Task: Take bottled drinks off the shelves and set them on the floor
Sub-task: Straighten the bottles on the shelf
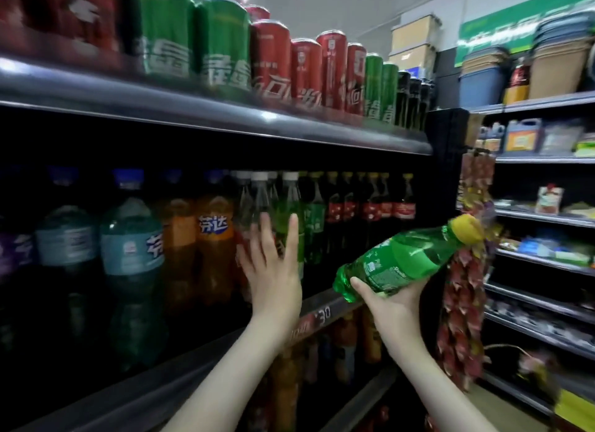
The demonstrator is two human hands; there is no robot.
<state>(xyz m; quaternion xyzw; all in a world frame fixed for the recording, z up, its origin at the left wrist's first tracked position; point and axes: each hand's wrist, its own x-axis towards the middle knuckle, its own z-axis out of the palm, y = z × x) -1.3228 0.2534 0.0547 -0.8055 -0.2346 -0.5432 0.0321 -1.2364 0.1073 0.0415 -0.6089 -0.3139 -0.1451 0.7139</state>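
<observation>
Our right hand [383, 298] grips a green plastic soda bottle with yellow cap [409, 259] low, tilted clear of the dark metal shelf [322, 306]. Our left hand [273, 270], fingers spread, reaches a white-capped green bottle [289, 212], likely next.

- The Sprite bottle [405, 261] lies tilted in the right hand [391, 303], cap up and rightward.
- The left hand [273, 270] is left of it, before upright shelf bottles [289, 203].
- Fanta bottles [214, 245] stand just left of the left hand.
- Cola bottles [370, 212] stand behind, between the hands.
- Cans [273, 61] line the shelf above both hands.
- Hanging snack strips [463, 287] are just right of the right hand.
</observation>
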